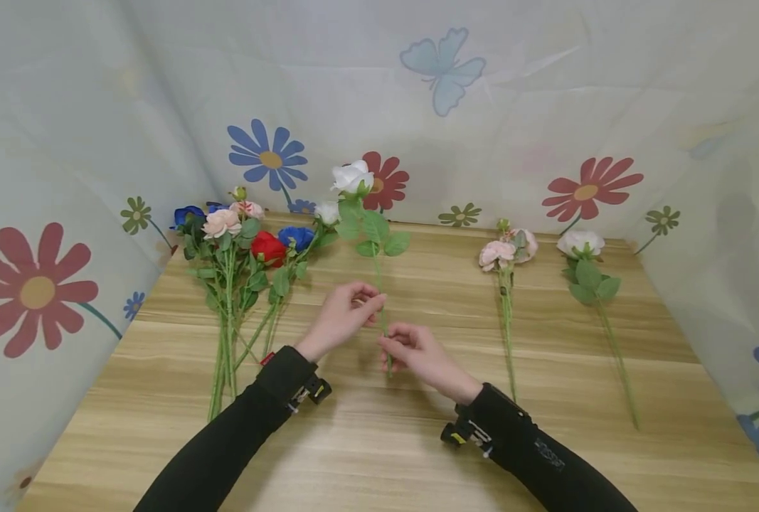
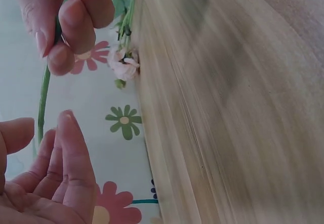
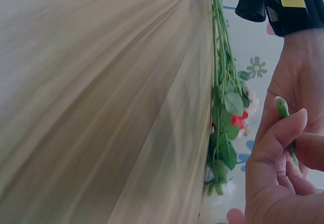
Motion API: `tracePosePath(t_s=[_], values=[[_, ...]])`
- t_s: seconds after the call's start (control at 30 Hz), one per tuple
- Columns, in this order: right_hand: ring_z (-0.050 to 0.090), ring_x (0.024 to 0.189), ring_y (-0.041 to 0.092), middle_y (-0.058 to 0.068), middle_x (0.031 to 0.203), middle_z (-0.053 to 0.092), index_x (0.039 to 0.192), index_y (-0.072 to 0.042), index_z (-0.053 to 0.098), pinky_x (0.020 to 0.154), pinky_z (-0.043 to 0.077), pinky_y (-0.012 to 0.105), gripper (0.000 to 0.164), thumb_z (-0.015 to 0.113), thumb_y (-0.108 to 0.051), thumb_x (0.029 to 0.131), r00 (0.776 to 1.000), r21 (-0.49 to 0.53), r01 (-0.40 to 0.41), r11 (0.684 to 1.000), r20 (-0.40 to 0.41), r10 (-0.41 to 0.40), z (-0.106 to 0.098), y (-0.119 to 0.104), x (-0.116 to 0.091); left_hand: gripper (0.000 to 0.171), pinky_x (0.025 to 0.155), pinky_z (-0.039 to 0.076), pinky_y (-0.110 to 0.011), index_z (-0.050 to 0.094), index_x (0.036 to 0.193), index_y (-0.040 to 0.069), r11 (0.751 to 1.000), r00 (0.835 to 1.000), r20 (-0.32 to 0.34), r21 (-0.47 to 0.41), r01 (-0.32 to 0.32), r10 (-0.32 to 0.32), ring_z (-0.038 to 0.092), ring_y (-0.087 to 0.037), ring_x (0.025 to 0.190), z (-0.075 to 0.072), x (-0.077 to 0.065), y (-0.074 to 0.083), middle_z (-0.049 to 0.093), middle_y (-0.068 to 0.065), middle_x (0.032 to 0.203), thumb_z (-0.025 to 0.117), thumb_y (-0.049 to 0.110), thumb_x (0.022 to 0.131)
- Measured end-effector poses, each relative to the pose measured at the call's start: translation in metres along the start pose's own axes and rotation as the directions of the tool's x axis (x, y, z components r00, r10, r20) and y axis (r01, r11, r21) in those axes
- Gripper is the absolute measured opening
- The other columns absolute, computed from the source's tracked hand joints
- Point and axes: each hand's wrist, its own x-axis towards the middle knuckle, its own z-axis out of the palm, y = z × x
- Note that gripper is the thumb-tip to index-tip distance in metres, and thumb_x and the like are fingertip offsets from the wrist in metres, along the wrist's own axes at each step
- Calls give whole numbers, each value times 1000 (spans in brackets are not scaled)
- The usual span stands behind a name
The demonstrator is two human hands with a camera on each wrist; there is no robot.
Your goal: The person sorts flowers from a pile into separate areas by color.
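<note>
A white rose with green leaves stands nearly upright before me in the head view. Low on its stem, my right hand pinches it between thumb and fingers; the cut stem end shows past the thumb in the right wrist view. My left hand is higher up, around the stem. The left wrist view shows a gap between its thumb and fingers, with the stem running into that gap.
Roses lie in a bunch at the left: blue, red and pale pink. To the right are a pink stem cluster and a white rose. Behind the wooden table hangs a flower-printed cloth.
</note>
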Motion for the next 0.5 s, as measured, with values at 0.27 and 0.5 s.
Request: tracePosePath(t_s=[0.27, 0.5], values=[[63, 71, 9, 8, 84, 64, 102, 13, 54, 66, 54, 23, 29, 50, -16, 106, 999, -61, -41, 997, -34, 39, -25, 8, -20, 31, 87, 58, -37, 68, 122, 4, 971, 995, 22, 217, -96, 93, 71, -24, 100, 16, 3, -1, 73, -11, 114, 54, 26, 105], [64, 74, 11, 4, 84, 62, 105, 10, 54, 66, 52, 23, 29, 50, -19, 107, 991, -80, -107, 991, -88, 100, -54, 16, -42, 33, 94, 56, -40, 64, 128, 2, 912, 982, 106, 368, -182, 153, 68, -27, 110, 36, 8, 7, 70, -12, 124, 53, 23, 105]])
